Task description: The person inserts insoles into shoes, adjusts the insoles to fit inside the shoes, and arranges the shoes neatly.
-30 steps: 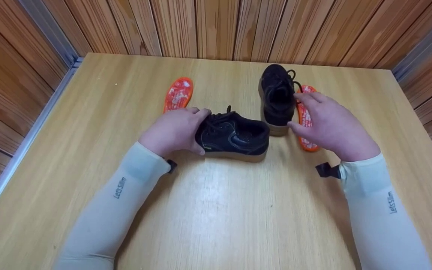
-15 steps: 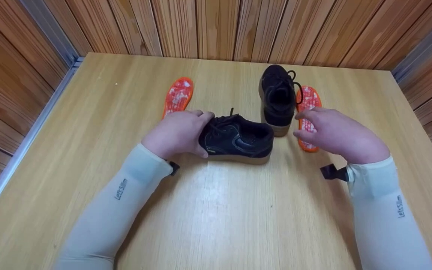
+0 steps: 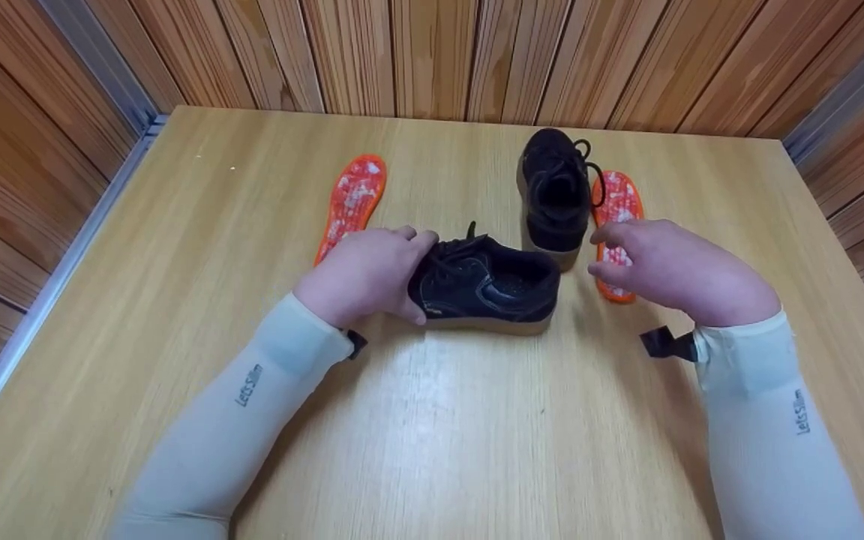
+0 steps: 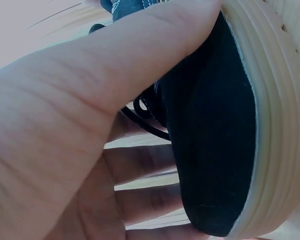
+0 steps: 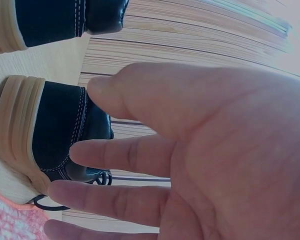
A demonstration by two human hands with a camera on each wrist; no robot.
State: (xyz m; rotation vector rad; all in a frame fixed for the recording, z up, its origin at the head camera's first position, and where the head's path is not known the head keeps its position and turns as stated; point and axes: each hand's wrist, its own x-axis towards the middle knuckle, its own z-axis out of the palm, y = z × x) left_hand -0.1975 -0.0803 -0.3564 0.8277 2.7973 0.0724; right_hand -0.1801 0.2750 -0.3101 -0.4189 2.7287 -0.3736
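Observation:
My left hand (image 3: 364, 274) grips the toe end of a black lace-up shoe (image 3: 488, 296). This shoe stands sideways on its tan sole, its heel toward the right. In the left wrist view the thumb lies along one side of the toe (image 4: 215, 130) and the fingers reach round the other. The second black shoe (image 3: 552, 176) stands behind, toe toward the back wall. My right hand (image 3: 687, 266) hovers beside its heel with fingers extended, holding nothing. Under that hand lies a red-and-white insole (image 3: 619, 191) with an orange rim, partly covered.
Another orange-rimmed insole (image 3: 357, 187) lies to the left, its near end behind my left hand. All this is on a light wooden table (image 3: 462, 435). Wood-panelled walls (image 3: 432, 60) stand at the back and sides. The two shoes nearly meet at their heels.
The gripped shoe has slid right and slightly nearer with my left hand, baring more of the left insole. My right hand has drawn back from the far shoe's heel.

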